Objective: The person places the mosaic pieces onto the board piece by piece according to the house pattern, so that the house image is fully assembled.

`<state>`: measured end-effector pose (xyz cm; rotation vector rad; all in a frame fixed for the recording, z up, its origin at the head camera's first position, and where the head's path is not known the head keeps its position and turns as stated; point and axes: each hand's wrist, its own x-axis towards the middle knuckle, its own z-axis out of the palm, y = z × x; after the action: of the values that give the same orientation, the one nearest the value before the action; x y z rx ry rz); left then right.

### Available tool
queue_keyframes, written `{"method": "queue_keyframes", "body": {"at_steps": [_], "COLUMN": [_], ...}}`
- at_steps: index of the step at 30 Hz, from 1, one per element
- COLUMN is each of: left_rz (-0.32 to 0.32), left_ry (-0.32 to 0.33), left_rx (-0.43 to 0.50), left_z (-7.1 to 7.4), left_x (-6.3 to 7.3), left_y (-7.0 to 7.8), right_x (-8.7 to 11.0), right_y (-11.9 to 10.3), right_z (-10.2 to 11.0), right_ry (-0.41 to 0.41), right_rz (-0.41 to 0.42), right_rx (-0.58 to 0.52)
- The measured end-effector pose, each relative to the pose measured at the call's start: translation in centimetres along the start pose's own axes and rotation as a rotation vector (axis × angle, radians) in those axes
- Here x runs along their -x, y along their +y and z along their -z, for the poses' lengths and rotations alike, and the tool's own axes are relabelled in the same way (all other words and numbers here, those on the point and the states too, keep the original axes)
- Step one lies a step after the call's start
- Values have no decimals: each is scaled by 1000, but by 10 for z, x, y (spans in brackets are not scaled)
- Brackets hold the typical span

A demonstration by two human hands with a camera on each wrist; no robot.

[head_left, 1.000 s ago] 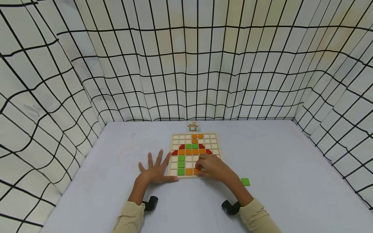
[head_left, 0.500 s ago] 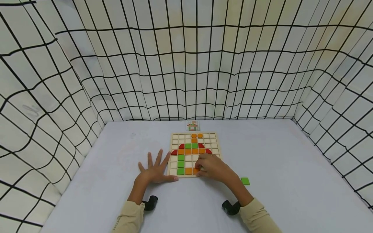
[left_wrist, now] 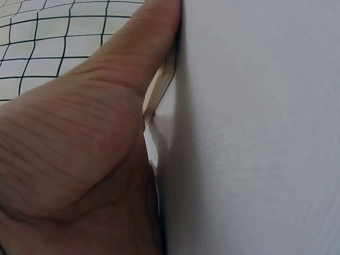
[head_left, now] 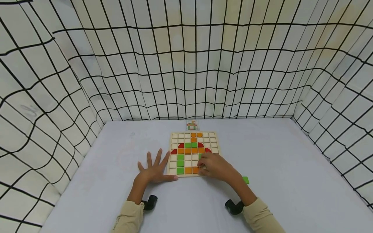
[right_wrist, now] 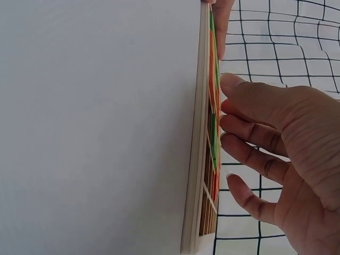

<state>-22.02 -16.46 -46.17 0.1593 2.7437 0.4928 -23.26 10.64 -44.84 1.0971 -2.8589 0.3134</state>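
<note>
A wooden grid board (head_left: pixel 210 139) lies on the table, with green, orange and red tiles set in its squares. My left hand (head_left: pixel 152 171) lies spread at the board's left edge, thumb by the near-left corner; it holds nothing. In the left wrist view, that hand (left_wrist: pixel 79 127) rests close to the white surface. My right hand (head_left: pixel 215 166) is over the board's near-right part, its fingertips touching tiles there. In the right wrist view its fingers (right_wrist: pixel 255 151) are slightly bent against the board's face. A green tile (head_left: pixel 200 156) shows beside its fingertips; squares beneath the hand are hidden.
A small pattern card (head_left: pixel 192 125) lies behind the board. One loose green tile (head_left: pixel 246 180) sits on the white table (head_left: pixel 279 155), partly covered by my right forearm. Black-gridded white walls (head_left: pixel 198 64) enclose the table's back and sides.
My right hand has shifted slightly right, uncovering a green tile near its fingertips and more of an orange one. The right forearm now covers part of the loose green tile. My left hand has stayed put.
</note>
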Motion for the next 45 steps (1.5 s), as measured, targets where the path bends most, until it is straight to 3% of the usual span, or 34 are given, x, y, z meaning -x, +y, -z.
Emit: {"method": "queue_keyframes", "body": {"at_steps": [13, 20, 32, 39, 45], "left_rz": [1, 4, -9, -5, -16], "left_ry": [0, -11, 15, 15, 19], "left_rx": [-6, -9, -10, -9, -4], "left_z": [5, 5, 3, 5, 5], "left_x": [5, 4, 4, 6, 6], "left_y": [3, 3, 4, 5, 5], "right_x": [21, 39, 83, 113, 125], "right_y": [21, 35, 57, 74, 81], "right_z": [8, 11, 20, 24, 26], "right_ry": [44, 49, 12, 7, -30], "right_rz": [-24, -91, -224, -248, -279], "right_rx": [3, 0, -29, -64, -91]}}
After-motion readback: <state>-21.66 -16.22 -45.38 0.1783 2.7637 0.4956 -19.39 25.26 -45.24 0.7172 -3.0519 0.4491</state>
